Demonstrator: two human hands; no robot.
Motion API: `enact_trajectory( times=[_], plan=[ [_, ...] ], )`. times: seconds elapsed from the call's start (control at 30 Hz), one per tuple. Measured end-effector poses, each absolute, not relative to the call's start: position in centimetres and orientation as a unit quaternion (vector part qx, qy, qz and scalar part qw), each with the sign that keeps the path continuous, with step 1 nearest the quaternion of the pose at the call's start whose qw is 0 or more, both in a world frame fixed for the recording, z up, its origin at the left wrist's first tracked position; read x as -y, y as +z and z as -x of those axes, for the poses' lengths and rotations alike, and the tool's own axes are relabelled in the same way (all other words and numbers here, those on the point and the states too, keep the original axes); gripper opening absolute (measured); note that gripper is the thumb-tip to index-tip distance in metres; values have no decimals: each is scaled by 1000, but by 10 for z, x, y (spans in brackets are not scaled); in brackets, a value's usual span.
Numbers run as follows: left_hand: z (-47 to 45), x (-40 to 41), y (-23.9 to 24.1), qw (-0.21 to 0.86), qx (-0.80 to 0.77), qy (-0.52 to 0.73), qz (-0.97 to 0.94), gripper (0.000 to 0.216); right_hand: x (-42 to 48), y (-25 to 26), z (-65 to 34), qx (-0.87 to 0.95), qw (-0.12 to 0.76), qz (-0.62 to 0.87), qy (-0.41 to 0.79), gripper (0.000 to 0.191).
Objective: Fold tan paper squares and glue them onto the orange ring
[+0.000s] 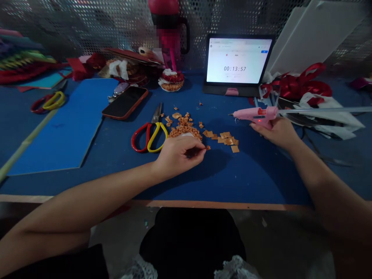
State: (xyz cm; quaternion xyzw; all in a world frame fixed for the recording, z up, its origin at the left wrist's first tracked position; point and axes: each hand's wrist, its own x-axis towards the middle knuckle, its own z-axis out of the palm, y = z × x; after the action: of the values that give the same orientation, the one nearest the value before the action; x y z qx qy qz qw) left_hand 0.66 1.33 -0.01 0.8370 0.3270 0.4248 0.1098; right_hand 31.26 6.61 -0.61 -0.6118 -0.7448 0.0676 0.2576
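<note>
My left hand [180, 153] rests on the blue table [250, 174], fingers pinched on a small orange paper piece [208, 147] at the near edge of a heap of orange scraps [185, 130]. Several square orange pieces [228, 139] lie just to the right. My right hand [277, 131] is closed round a pink glue gun [255, 114], its nozzle pointing left above the table, with a long glue stick [325, 110] sticking out to the right.
Red-and-yellow scissors [148, 135] lie left of the heap, a phone [125, 102] beyond them, and a blue sheet [66, 124] at left. A tablet [238, 62] showing a timer stands at the back. Red ribbon [299, 83] and white paper pile at right.
</note>
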Motion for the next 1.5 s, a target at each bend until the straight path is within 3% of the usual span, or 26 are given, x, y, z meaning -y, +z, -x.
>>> enact_trajectory(
  times=[0.2, 0.3, 0.43, 0.87, 1.07, 1.5],
  plan=[
    [-5, -15, -1, 99, -339, 426, -833, 3, -36, 9, -300, 779, 373, 476, 167, 21],
    [-5, -16, -2, 101, -349, 426, -829, 2, -23, 13, -289, 825, 356, 390, 202, 15],
    [-5, -17, -3, 101, -345, 431, -828, 2, -16, 16, -277, 855, 328, 325, 238, 21],
    [-5, -17, -4, 84, -326, 427, -840, 3, -17, 12, -275, 848, 306, 333, 276, 25],
    [-6, -17, -3, 75, -320, 432, -840, 5, -19, 11, -276, 865, 295, 319, 250, 36],
    [-7, -17, -4, 69, -325, 428, -841, 3, -18, 12, -279, 873, 298, 320, 214, 42]
  ],
)
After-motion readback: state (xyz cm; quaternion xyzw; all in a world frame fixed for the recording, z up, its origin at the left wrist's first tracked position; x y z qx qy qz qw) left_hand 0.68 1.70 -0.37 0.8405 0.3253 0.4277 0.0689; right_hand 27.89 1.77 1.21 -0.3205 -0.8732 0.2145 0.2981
